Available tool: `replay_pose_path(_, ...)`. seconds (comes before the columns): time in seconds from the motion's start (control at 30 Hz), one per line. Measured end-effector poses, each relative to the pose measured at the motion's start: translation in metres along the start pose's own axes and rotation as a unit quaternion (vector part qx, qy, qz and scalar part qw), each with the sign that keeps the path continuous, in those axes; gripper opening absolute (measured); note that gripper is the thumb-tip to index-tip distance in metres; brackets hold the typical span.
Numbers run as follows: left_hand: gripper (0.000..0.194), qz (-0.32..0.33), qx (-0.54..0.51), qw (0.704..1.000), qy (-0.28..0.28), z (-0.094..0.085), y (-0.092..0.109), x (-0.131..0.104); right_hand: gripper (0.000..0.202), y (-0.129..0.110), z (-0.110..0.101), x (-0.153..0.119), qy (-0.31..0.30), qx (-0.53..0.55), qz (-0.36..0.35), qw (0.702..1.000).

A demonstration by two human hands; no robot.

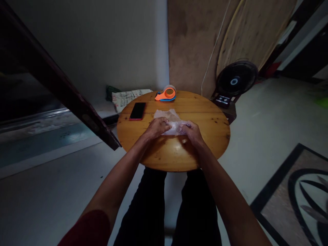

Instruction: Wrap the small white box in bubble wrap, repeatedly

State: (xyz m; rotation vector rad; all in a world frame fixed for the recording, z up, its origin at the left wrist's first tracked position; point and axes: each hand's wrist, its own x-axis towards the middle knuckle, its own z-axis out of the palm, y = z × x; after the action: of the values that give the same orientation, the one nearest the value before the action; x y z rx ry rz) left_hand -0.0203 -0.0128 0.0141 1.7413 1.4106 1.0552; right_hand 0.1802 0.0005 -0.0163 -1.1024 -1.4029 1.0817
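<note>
A clear, crinkled plastic wrap (167, 115) lies near the middle of the round wooden table, its near part rolled or bunched up. My left hand (158, 127) is closed on the left end of the bunched part, and my right hand (191, 131) grips its right end. Whatever may be inside the roll cannot be made out. A small pale piece (184, 141) rests on the wood just below the wrap, beside my right hand. Behind the wrap stands an orange and blue tape dispenser (166, 94). To the left lies a dark phone with a red edge (137, 111).
The round table (215, 136) stands in front of my legs. Printed sacking (128, 97) lies behind its left edge. A black fan (234, 81) is at the back right, near a hanging white cord (214, 48). A dark frame (89, 119) slants down at the left.
</note>
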Motion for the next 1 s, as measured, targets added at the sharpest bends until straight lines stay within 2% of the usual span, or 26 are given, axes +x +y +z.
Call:
replay_pose_path(0.13,0.023,-0.012,-0.051,0.999,-0.006,0.006,-0.007,0.005,0.017,-0.006,0.001,-0.003,-0.003,0.015,0.005,1.0)
replay_pose_path(0.43,0.021,-0.037,-0.143,0.989,-0.03,-0.001,-0.008,0.0,0.021,-0.011,0.0,-0.008,-0.023,0.029,0.044,0.998)
replay_pose_path(0.67,0.021,-0.04,-0.147,0.988,-0.03,0.0,-0.007,-0.006,0.022,-0.012,0.0,-0.007,-0.029,0.015,0.058,0.998)
replay_pose_path(1.0,0.023,-0.033,-0.171,0.985,-0.013,0.005,-0.015,-0.002,0.025,-0.012,-0.002,-0.006,-0.029,-0.058,0.03,0.997)
